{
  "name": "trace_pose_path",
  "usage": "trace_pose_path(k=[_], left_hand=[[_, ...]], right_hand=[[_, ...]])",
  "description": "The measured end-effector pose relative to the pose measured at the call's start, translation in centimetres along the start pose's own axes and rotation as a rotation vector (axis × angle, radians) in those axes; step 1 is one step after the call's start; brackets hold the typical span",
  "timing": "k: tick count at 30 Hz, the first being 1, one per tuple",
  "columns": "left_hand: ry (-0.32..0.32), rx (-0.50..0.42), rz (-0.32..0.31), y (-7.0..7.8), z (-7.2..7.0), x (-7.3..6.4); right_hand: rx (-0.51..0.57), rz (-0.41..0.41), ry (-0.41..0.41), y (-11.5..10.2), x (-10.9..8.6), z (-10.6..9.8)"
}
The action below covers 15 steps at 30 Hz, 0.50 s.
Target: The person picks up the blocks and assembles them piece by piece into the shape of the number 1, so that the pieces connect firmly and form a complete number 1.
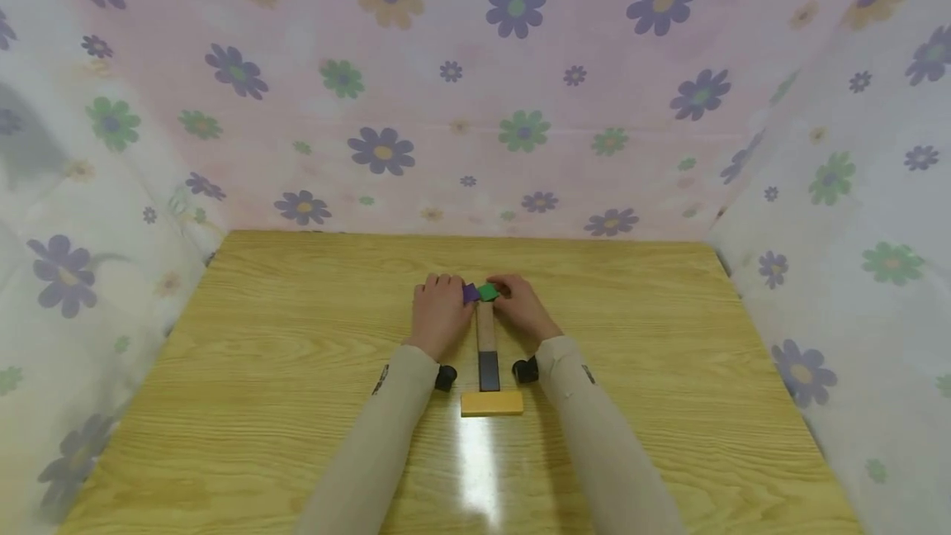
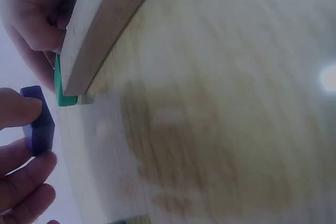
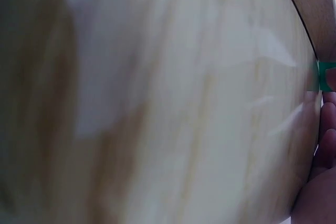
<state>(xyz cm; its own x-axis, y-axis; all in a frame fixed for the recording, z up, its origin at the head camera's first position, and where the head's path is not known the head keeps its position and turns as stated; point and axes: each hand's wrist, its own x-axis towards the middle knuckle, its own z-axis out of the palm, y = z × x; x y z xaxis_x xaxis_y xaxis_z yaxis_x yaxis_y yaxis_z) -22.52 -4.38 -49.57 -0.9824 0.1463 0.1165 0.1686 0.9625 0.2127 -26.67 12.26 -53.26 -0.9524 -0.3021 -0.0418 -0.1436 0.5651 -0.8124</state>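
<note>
My left hand (image 1: 440,312) pinches a purple block (image 1: 470,294) between thumb and fingers; in the left wrist view the purple block (image 2: 42,127) is held apart from the others. With its fingertips my right hand (image 1: 524,310) grips a green block (image 1: 487,292) at the far end of a plain wooden block (image 1: 485,325). The green block (image 3: 324,67) only just shows at the right wrist view's edge. Nearer lies a black block (image 1: 489,371) in line with the wooden one, and a yellow block (image 1: 492,404) lies crosswise at the near end.
The blocks are on a wood-grain table (image 1: 297,403). Flower-patterned cloth (image 1: 438,106) rises behind it and on both sides. A dark wrist camera (image 1: 446,377) sticks out inward from the left sleeve, and another camera (image 1: 525,370) from the right.
</note>
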Motion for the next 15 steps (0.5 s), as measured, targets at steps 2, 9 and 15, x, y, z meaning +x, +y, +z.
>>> trace_pose_path(k=[2, 9, 15], left_hand=[[-0.018, -0.005, -0.017, -0.1, 0.15, 0.35], [-0.071, -0.043, -0.076, -0.47, 0.22, 0.97], [-0.094, -0.038, -0.087, -0.36, 0.22, 1.04]], right_hand=[[0.003, 0.005, 0.002, -0.02, 0.07, 0.08], [0.001, 0.002, 0.007, -0.19, 0.21, 0.2], [-0.006, -0.002, 0.008, -0.04, 0.19, 0.16]])
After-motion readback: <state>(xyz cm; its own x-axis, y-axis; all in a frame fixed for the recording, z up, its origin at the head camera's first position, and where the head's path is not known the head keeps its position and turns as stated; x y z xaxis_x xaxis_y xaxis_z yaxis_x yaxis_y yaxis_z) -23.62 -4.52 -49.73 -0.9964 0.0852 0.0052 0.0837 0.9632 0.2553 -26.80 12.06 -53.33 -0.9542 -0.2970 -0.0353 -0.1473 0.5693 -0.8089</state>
